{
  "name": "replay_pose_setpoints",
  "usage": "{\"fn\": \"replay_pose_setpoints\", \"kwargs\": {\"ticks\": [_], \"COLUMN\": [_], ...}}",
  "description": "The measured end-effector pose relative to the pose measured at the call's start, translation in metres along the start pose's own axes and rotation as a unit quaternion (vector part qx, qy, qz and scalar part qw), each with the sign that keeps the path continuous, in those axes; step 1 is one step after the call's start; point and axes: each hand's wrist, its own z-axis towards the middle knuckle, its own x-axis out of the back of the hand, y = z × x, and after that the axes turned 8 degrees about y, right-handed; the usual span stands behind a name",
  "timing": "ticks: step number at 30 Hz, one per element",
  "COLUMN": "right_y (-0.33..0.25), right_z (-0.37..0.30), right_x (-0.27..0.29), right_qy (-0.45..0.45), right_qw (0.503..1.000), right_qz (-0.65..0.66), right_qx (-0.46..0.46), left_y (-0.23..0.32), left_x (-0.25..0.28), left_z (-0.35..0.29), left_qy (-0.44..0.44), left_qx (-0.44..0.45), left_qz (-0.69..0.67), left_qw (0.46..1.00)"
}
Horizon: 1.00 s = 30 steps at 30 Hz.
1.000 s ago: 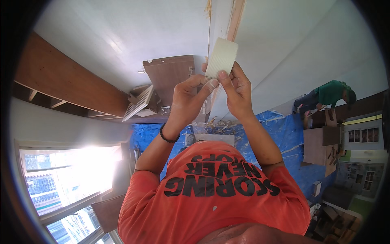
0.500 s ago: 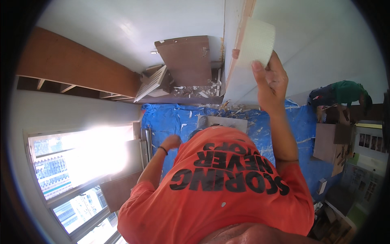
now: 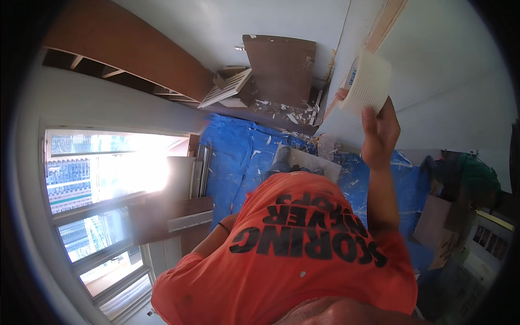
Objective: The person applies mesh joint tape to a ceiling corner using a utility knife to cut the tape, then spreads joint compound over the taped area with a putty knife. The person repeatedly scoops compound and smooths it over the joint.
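My right hand (image 3: 381, 130) is raised and closed round a wide roll of tape (image 3: 371, 86), pale and finely ribbed. Its thumb presses the near rim, and a fingertip shows at the roll's far side. Part of the roll's hollow core faces the wall. Behind it runs a wall edge with a bare wood-coloured strip (image 3: 385, 24); whether the roll touches it I cannot tell. My left forearm (image 3: 215, 241), with a dark band at the wrist, hangs at my side. The orange shirt hides my left hand.
A blue sheet (image 3: 230, 157) strewn with scraps covers the floor, with a pale board (image 3: 327, 167) at my feet. Brown panels (image 3: 281, 70) and debris stand ahead. Left are bright windows (image 3: 103, 168) and leaning boards. At the right a person in green (image 3: 479, 176) bends over.
The view has shifted, and objects ahead now sit farther right. My left hand has gone behind the shirt. The tape roll has turned, showing its core; my right hand keeps hold of it.
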Motion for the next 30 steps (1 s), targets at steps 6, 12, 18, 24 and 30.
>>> {"fn": "replay_pose_setpoints", "kwargs": {"ticks": [6,12,18,24,30], "right_y": [0.016,0.023,0.029,0.029,0.024], "right_z": [-0.008,-0.021,-0.027,-0.029,-0.029], "right_x": [-0.001,0.005,0.016,0.023,0.016], "right_qy": [-0.027,0.009,0.002,0.02,0.038], "right_qw": [1.0,0.998,0.999,0.998,0.994], "right_qz": [-0.009,0.037,0.03,0.03,0.074], "right_qx": [-0.01,-0.041,-0.034,-0.056,-0.074], "left_y": [0.002,0.007,0.01,0.007,0.082], "left_x": [-0.027,-0.038,-0.048,-0.003,0.112], "left_z": [-0.004,-0.011,-0.026,-0.069,-0.13], "left_qy": [0.024,0.044,0.047,0.032,0.242], "left_qx": [0.008,0.009,0.008,-0.003,-0.128], "left_qz": [-0.032,-0.048,-0.045,0.034,-0.13], "left_qw": [0.999,0.998,0.998,0.999,0.953]}}
